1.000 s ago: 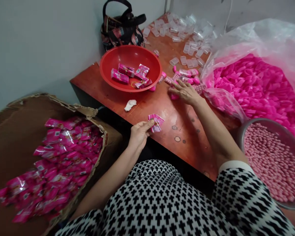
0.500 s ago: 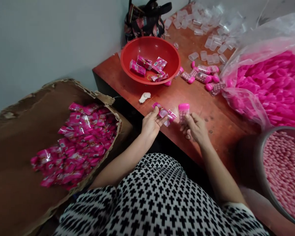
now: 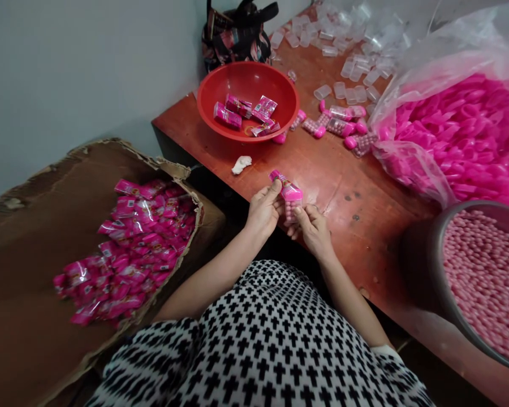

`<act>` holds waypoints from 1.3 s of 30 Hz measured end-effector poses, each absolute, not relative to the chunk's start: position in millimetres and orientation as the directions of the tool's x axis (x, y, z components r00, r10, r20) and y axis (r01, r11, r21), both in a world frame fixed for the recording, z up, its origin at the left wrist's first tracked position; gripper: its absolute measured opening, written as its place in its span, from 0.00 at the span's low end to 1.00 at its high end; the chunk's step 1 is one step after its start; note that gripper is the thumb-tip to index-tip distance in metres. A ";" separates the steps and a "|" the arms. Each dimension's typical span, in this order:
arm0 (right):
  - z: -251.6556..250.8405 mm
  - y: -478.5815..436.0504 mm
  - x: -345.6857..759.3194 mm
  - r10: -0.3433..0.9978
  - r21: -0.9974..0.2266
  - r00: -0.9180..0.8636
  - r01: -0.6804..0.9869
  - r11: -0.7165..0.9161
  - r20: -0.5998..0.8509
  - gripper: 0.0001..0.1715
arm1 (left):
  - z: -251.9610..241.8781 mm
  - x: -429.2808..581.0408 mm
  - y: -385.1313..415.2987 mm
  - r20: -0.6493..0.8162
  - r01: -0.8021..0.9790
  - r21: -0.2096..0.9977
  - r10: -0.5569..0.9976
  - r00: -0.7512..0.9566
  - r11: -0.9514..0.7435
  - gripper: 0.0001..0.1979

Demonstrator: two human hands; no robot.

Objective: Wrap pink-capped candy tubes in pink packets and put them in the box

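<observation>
Pinched in my left hand (image 3: pixel 263 210) is a pink printed plastic wrapper (image 3: pixel 276 176), above the table's front edge. My right hand (image 3: pixel 315 229) is closed on a small clear container (image 3: pixel 291 210) of pink candy balls with a pink cap. The capped end lies against the wrapper, at least partly inside it; my fingers hide how far it reaches. A crumpled white scrap (image 3: pixel 241 164) lies on the table just beyond my left hand.
A red bowl (image 3: pixel 203 121) holds several wrappers. Left, a cardboard box (image 3: pixel 34 226) contains wrapped packs (image 3: pixel 139 237). Filled containers (image 3: pixel 341 125), clear empty cups (image 3: pixel 356 93), a bag of pink caps (image 3: pixel 458 124) and a bucket (image 3: pixel 436 249) of pink balls stand right. A handbag (image 3: pixel 237 39) sits behind.
My right hand has moved left with the candy container, bringing its capped end to the wrapper. The two hands are now together. The view has shifted slightly to the right.
</observation>
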State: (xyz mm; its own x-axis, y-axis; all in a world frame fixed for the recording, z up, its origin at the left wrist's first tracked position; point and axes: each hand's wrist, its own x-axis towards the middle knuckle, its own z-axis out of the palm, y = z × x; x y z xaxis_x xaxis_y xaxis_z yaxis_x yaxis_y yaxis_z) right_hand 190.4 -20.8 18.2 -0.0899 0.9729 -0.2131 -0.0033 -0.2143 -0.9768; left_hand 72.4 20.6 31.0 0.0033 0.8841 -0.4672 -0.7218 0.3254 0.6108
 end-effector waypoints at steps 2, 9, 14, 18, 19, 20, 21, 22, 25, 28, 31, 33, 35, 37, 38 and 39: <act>16.4 -21.3 190.4 0.973 -0.976 -0.090 -0.032 -0.217 -0.214 0.19 | 32.0 70.8 21.0 -0.429 -0.689 0.648 0.903 0.023 0.325 0.18; 12.9 -22.9 191.4 0.996 -0.984 0.005 0.151 -0.092 -0.093 0.16 | 28.6 71.2 20.9 -0.377 -0.606 0.673 0.901 0.212 0.424 0.19; 12.7 -19.8 193.0 0.983 -0.985 -0.065 -0.026 -0.173 -0.171 0.18 | 29.2 67.8 25.6 -0.346 -0.556 0.713 0.904 0.251 0.427 0.17; 13.2 -15.4 194.1 0.954 -0.934 -0.161 -0.216 -0.286 -0.254 0.21 | 31.3 65.4 28.7 -0.311 -0.485 0.783 0.921 0.236 0.389 0.14; 13.8 -14.8 194.3 0.962 -0.945 -0.131 -0.194 -0.263 -0.241 0.21 | 31.5 65.7 28.4 -0.310 -0.467 0.794 0.920 0.240 0.389 0.14; 14.5 -14.3 194.6 0.973 -0.963 -0.084 -0.148 -0.226 -0.215 0.20 | 31.4 66.3 27.5 -0.315 -0.454 0.799 0.917 0.245 0.395 0.15; 15.2 -13.9 194.9 0.983 -0.978 -0.037 -0.093 -0.184 -0.182 0.19 | 31.2 67.1 26.4 -0.321 -0.448 0.798 0.914 0.248 0.402 0.15; 15.8 -13.6 195.4 0.988 -0.987 -0.005 -0.046 -0.154 -0.154 0.18 | 30.8 68.0 25.1 -0.327 -0.449 0.796 0.913 0.245 0.406 0.15; 16.5 -12.4 197.4 0.984 -0.983 -0.042 -0.055 -0.177 -0.175 0.19 | 30.0 70.2 22.5 -0.331 -0.462 0.793 0.917 0.224 0.398 0.15; 17.0 -12.3 199.0 0.977 -0.979 -0.085 -0.048 -0.198 -0.194 0.19 | 31.1 71.3 23.1 -0.350 -0.487 0.776 0.916 0.198 0.402 0.16; 18.1 -13.2 198.8 0.995 -0.988 -0.017 0.121 -0.096 -0.099 0.16 | 33.1 72.0 23.6 -0.372 -0.512 0.757 0.912 0.173 0.405 0.18; 18.1 -13.0 197.8 0.994 -0.990 -0.027 0.096 -0.107 -0.110 0.16 | 33.7 71.8 21.7 -0.364 -0.495 0.764 0.910 0.198 0.414 0.18; 17.0 -11.6 196.5 0.979 -0.979 -0.078 -0.058 -0.193 -0.189 0.19 | 33.6 70.3 18.0 -0.330 -0.475 0.763 0.895 0.299 0.440 0.19; 15.2 -10.4 195.1 0.962 -0.944 -0.120 -0.194 -0.267 -0.247 0.20 | 32.9 67.5 14.4 -0.288 -0.460 0.754 0.865 0.410 0.469 0.19; 14.5 -10.3 194.5 0.957 -0.931 -0.126 -0.229 -0.283 -0.260 0.21 | 32.4 65.8 13.1 -0.281 -0.459 0.752 0.860 0.425 0.473 0.19; 13.9 -10.7 194.1 0.956 -0.924 -0.126 -0.251 -0.290 -0.265 0.21 | 31.8 64.0 12.3 -0.290 -0.469 0.751 0.870 0.399 0.465 0.18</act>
State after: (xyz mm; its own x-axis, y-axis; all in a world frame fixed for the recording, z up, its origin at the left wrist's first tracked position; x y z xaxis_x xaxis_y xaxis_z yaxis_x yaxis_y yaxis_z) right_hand 194.1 -10.7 13.9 -0.1262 0.9558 -0.2655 -0.2510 -0.2897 -0.9236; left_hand 64.0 12.3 31.8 0.3989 0.8701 -0.2897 -0.4694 0.4651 0.7506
